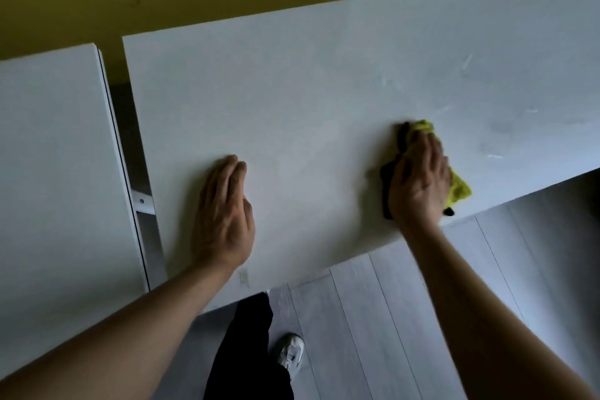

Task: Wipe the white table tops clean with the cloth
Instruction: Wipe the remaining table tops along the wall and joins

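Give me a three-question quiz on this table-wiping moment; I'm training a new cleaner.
1. True or false: the left hand holds the cloth.
2. What colour is the cloth under the right hand?
3. Where do streaks show on the large table top: A) left of the cloth, B) right of the cloth?

Key: 1 false, it rests flat on the table; 2 yellow with black; 3 B.

Two white table tops (324, 81) (55, 172) stand side by side; two bare hands (224, 214) (418, 178), one yellow cloth (457, 188), one white shoe (290, 352) below.
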### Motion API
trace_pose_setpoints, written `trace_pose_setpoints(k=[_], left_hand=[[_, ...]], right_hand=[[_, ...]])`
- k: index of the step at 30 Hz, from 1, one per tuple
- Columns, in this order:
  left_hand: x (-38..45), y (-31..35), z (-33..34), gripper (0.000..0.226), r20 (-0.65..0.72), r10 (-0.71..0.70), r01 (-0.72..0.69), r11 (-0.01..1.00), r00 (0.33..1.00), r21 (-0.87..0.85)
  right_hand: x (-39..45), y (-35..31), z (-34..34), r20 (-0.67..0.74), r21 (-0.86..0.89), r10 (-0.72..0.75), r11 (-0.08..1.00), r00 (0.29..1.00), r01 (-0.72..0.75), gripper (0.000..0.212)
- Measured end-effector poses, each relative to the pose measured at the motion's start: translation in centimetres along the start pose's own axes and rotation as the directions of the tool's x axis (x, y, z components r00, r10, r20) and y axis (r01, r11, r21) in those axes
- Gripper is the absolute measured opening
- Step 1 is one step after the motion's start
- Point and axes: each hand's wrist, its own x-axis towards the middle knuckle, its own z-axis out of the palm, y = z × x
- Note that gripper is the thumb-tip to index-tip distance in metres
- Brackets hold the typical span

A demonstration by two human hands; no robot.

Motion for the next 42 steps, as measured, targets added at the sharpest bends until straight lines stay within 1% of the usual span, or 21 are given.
trace_pose_setpoints(k=[2,4,6,9,13,15,17,18,21,22,24,29,31,32,33,35,36,38,40,41,42], left_hand=[[0.0,0.1,-0.1,0.053,0.000,-0.005,0.005,1.000,1.000,0.000],[0.0,0.1,-0.2,0.053,-0.001,-0.007,0.007,1.000,1.000,-0.006],[0.0,0.2,-0.4,0.053,0.003,-0.007,0.007,1.000,1.000,-0.006],[0.0,0.3,-0.5,0.054,0.020,-0.010,0.010,1.000,1.000,-0.014],[0.0,0.3,-0.7,0.055,0.042,-0.033,0.034,0.999,0.999,-0.016],[0.0,0.4,-0.8,0.055,0.050,-0.046,0.047,0.999,0.998,-0.011],[0.2,0.3,-1.0,0.055,0.068,-0.057,0.059,0.998,0.996,-0.034],[0.3,0.3,-1.1,0.055,0.079,-0.055,0.058,0.997,0.995,-0.044],[0.6,0.1,-1.5,0.053,0.107,-0.051,0.058,0.997,0.993,-0.060],[0.7,0.1,-1.6,0.053,0.111,-0.046,0.051,0.998,0.993,-0.043],[1.4,-0.3,-1.8,0.051,0.119,-0.034,0.034,0.999,0.992,-0.001],[6.5,-1.8,-1.7,0.050,0.100,-0.011,0.007,0.999,0.995,0.045],[8.7,-2.4,-1.5,0.053,0.078,-0.037,0.034,0.999,0.996,0.042],[9.5,-2.4,-1.3,0.053,0.071,-0.052,0.050,0.998,0.996,0.040],[10.0,-2.4,-1.1,0.053,0.061,-0.070,0.067,0.997,0.996,0.040],[10.1,-2.4,-0.8,0.051,0.030,-0.130,0.128,0.990,0.991,0.059],[10.0,-2.4,-0.7,0.052,0.020,-0.158,0.156,0.986,0.987,0.063],[9.8,-2.3,-0.8,0.054,0.012,-0.163,0.162,0.985,0.987,0.057],[10.1,-2.2,-0.9,0.053,0.018,-0.140,0.139,0.988,0.990,0.063],[10.4,-2.1,-0.9,0.051,0.024,-0.132,0.130,0.989,0.991,0.064],[10.7,-1.9,-1.0,0.050,0.031,-0.120,0.118,0.991,0.992,0.067]], right_hand=[[1.3,0.0,0.3,-0.054,-0.024,0.118,0.993,0.992,-0.120,0.056],[1.2,-1.0,0.9,-0.086,-0.055,0.135,0.989,0.987,-0.140,0.056],[1.1,-2.8,1.7,-0.047,-0.061,0.059,0.996,0.997,-0.061,0.057],[1.0,-7.7,3.5,0.101,0.034,-0.229,0.973,0.968,0.227,0.059],[0.5,-15.4,5.9,0.217,0.241,-0.639,0.768,0.738,0.594,0.060],[1.1,-17.0,6.9,0.244,0.270,-0.747,0.665,0.618,0.697,0.054],[2.7,-16.7,7.7,0.243,0.281,-0.790,0.613,0.564,0.738,0.053],[3.8,-16.1,8.0,0.238,0.278,-0.772,0.636,0.590,0.720,0.053],[7.9,-14.4,8.4,0.202,0.174,-0.519,0.854,0.831,0.491,0.058],[9.2,-14.1,8.4,0.185,0.126,-0.420,0.907,0.889,0.402,0.059],[11.2,-14.4,8.8,0.171,0.058,-0.280,0.960,0.945,0.274,0.057],[13.2,-16.2,9.9,0.127,-0.041,-0.096,0.994,0.987,0.101,0.060],[12.3,-18.7,10.2,0.177,-0.022,-0.147,0.988,0.973,0.153,0.071],[11.5,-20.5,10.5,0.232,0.042,-0.246,0.969,0.941,0.243,0.077],[10.5,-22.5,11.0,0.278,0.126,-0.385,0.923,0.880,0.364,0.080],[9.0,-26.2,12.7,0.309,0.255,-0.643,0.766,0.701,0.590,0.071],[9.0,-27.4,13.4,0.309,0.286,-0.712,0.702,0.631,0.653,0.064],[10.2,-28.2,14.4,0.302,0.296,-0.777,0.628,0.553,0.720,0.055],[11.7,-27.6,14.7,0.295,0.287,-0.797,0.600,0.527,0.746,0.054],[12.5,-27.1,14.7,0.289,0.280,-0.782,0.621,0.553,0.732,0.055],[13.5,-26.5,14.7,0.278,0.269,-0.741,0.671,0.612,0.691,0.056]])
